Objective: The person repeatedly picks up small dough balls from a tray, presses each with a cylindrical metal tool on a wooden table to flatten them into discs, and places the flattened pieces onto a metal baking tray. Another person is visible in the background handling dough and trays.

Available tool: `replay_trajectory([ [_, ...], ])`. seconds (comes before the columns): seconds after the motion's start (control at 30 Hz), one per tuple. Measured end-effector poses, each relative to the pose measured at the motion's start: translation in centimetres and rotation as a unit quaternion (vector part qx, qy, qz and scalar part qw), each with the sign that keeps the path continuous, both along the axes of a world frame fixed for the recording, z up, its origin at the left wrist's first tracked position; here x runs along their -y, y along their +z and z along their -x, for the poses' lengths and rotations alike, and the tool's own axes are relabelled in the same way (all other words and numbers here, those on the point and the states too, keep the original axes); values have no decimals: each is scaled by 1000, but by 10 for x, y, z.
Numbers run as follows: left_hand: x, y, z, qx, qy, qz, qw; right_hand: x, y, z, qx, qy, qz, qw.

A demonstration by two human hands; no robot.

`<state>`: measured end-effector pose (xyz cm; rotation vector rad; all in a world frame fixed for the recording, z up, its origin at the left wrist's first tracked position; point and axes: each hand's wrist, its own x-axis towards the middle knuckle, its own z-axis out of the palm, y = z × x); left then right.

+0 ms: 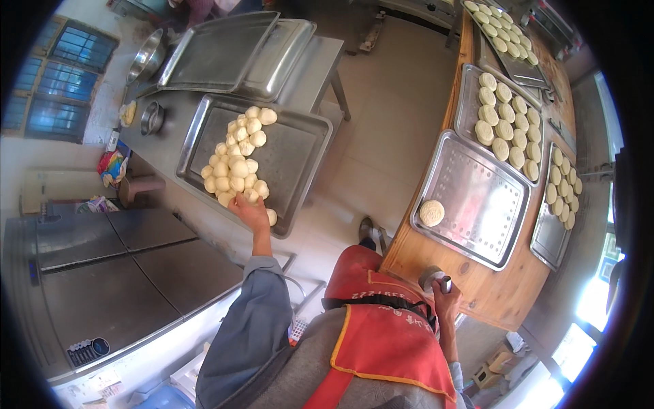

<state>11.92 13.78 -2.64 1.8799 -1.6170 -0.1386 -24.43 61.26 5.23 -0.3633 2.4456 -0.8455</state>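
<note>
My left hand [250, 212] reaches into a dark metal tray and has its fingers on a pale dough ball [250, 195] at the near end of a heap. The heap of dough balls [237, 166] lies along the left and middle of that tray [301, 174]. At the edge of the wooden table, my right hand [446, 295] grips the handle of a round metal-and-wood tool [431, 277], perhaps a mould press; its underside is hidden. Beyond it, a shiny tray [475, 199] holds one round patterned pastry [431, 212] at its near left corner.
Trays of patterned pastries [505, 122] stand further along the wooden table [516, 301]. Empty trays [219, 51], a steel bowl [152, 118] and a larger bowl [145, 55] are on the steel table. A steel chest appliance [117, 266] stands at left. Part of another person shows at top.
</note>
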Motion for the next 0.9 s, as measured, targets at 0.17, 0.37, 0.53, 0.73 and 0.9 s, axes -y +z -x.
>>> replay_trajectory([
  [0.17,3,-1,-16,80,-60,-36,994,-6,-4,4,22,14,-27,999],
  [0.37,-5,-9,-8,88,-108,-31,990,0,-2,2,-12,7,23,1000],
  [0.53,-3,-2,-7,-14,-54,-37,998,-1,2,-3,4,-2,18,1000],
  [0.73,4,47,-31,-661,5,-141,737,-13,-8,-11,-22,8,5,1000],
  [0.9,-30,96,6,-817,-140,-236,506,-15,-7,-15,10,20,3,1000],
])
